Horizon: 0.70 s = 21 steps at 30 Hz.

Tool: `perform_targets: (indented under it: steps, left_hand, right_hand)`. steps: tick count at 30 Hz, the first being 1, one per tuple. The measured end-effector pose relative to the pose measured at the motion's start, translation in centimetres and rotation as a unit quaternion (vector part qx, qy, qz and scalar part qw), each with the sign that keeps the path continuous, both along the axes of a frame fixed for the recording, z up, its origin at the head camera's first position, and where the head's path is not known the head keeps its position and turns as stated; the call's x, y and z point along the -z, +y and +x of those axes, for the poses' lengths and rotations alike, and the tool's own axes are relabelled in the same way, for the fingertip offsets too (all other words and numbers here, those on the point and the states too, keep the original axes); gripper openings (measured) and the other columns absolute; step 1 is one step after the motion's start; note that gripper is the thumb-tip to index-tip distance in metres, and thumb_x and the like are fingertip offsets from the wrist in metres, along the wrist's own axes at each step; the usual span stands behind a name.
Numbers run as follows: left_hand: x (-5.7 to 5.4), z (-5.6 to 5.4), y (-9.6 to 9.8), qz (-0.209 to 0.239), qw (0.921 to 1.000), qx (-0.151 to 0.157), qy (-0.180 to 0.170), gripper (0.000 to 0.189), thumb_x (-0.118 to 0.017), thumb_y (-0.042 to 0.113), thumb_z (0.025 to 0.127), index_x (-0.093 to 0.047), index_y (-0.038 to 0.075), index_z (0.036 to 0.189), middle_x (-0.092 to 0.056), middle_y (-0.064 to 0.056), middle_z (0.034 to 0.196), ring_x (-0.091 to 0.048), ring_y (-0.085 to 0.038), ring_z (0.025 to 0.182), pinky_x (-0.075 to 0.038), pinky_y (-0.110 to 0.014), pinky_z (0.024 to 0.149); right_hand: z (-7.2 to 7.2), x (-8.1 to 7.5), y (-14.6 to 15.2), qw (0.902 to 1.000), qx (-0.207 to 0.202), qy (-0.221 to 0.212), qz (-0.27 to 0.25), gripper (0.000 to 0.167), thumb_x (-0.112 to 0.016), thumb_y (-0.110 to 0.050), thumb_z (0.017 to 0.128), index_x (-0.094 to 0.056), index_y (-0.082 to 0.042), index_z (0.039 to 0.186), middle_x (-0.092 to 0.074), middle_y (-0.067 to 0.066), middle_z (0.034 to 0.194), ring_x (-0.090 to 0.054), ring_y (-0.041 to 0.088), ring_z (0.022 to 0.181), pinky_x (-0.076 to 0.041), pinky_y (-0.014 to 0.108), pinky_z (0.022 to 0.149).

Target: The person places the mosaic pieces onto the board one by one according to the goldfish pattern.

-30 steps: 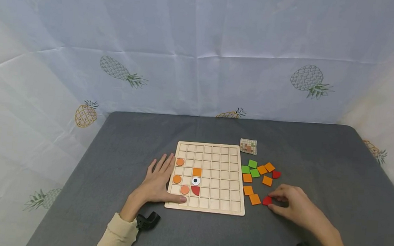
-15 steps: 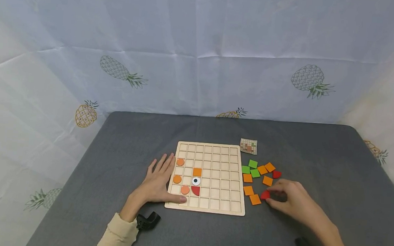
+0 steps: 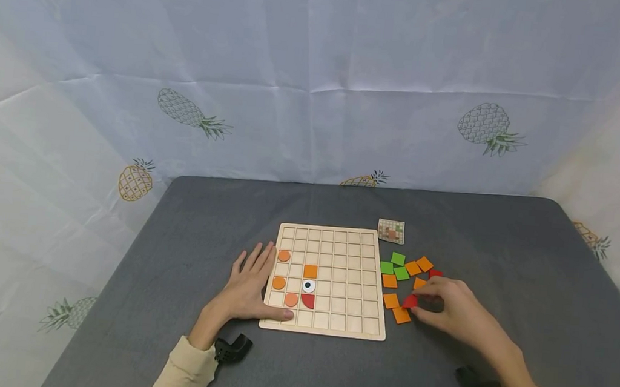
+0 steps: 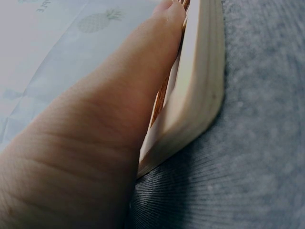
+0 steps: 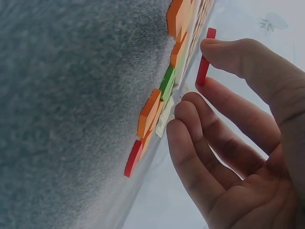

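A wooden grid board (image 3: 347, 281) lies on the grey table. My left hand (image 3: 248, 286) rests along its left edge, fingers straight and thumb across the near-left corner; in the left wrist view the thumb (image 4: 147, 52) lies over the board's rim (image 4: 200, 71). Between thumb and index finger, my right hand (image 3: 459, 311) pinches a red quarter-circle tile (image 3: 409, 301), held above the table in the right wrist view. On the board sit several orange discs, an orange square (image 3: 310, 271), a white eye disc (image 3: 308, 286) and a red quarter-circle piece (image 3: 307, 301).
Right of the board lie several orange square tiles (image 3: 391, 301), several green squares (image 3: 401, 273) and another red tile (image 3: 435, 274), partly behind my right hand. A small printed pattern card (image 3: 391, 231) lies by the board's far right corner. A pineapple-print cloth (image 3: 315, 127) hangs behind.
My right hand has lifted the red tile off the table and carried it left and slightly away, toward the board. The left hand has stayed in place.
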<state>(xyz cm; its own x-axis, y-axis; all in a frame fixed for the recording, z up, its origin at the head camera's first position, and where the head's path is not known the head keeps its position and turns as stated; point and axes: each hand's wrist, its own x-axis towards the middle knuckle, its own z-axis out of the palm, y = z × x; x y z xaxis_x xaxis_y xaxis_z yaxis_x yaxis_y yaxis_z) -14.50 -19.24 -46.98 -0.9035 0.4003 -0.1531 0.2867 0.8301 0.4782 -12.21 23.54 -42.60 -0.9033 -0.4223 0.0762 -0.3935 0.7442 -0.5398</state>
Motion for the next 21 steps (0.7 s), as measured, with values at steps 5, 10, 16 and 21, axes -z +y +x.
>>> perform_targets:
  steps: [5, 10, 16, 21]
  left_hand:
    - [0.1, 0.0, 0.0, 0.004, 1.0000, 0.001, -0.001, 0.144, -0.081, 0.072, 0.073, -0.009, -0.001, 0.173, -0.006, -0.022, 0.183, -0.002, -0.049, 0.171, -0.001, -0.074, 0.132]
    - [0.1, 0.1, 0.0, 0.007, 1.0000, -0.001, -0.003, 0.144, -0.081, 0.071, 0.073, -0.009, -0.001, 0.173, -0.007, -0.022, 0.183, -0.003, -0.049, 0.171, -0.001, -0.074, 0.132]
    - [0.1, 0.1, 0.0, 0.004, 1.0000, -0.003, -0.004, 0.143, -0.081, 0.072, 0.073, -0.009, -0.001, 0.173, -0.007, -0.022, 0.184, -0.003, -0.048, 0.171, -0.001, -0.074, 0.132]
    - [0.1, 0.1, 0.0, 0.004, 1.0000, -0.001, -0.002, 0.143, -0.081, 0.072, 0.073, -0.010, -0.001, 0.173, -0.007, -0.022, 0.183, -0.003, -0.049, 0.171, -0.001, -0.074, 0.132]
  right_hand:
    - [-0.2, -0.1, -0.2, 1.0000, -0.004, -0.008, 0.003, 0.026, -0.093, -0.013, 0.084, -0.085, 0.000, 0.104, -0.073, -0.003, 0.090, -0.049, -0.001, 0.070, -0.044, 0.021, 0.060]
    - [-0.3, -0.2, -0.5, 0.9998, -0.014, -0.010, 0.001, 0.021, -0.091, -0.013, 0.086, -0.086, -0.003, 0.103, -0.075, -0.004, 0.092, -0.050, -0.002, 0.072, -0.044, 0.020, 0.061]
    - [-0.5, -0.3, -1.1, 0.9997, -0.024, 0.009, 0.001, 0.015, -0.091, -0.013, 0.086, -0.087, -0.009, 0.100, -0.078, -0.007, 0.093, -0.059, -0.001, 0.078, -0.053, 0.022, 0.066]
    - [-0.8, -0.6, -1.6, 0.9995, -0.026, 0.015, 0.005, 0.016, -0.092, -0.014, 0.085, -0.087, -0.008, 0.100, -0.082, -0.005, 0.093, -0.061, 0.001, 0.078, -0.056, 0.024, 0.068]
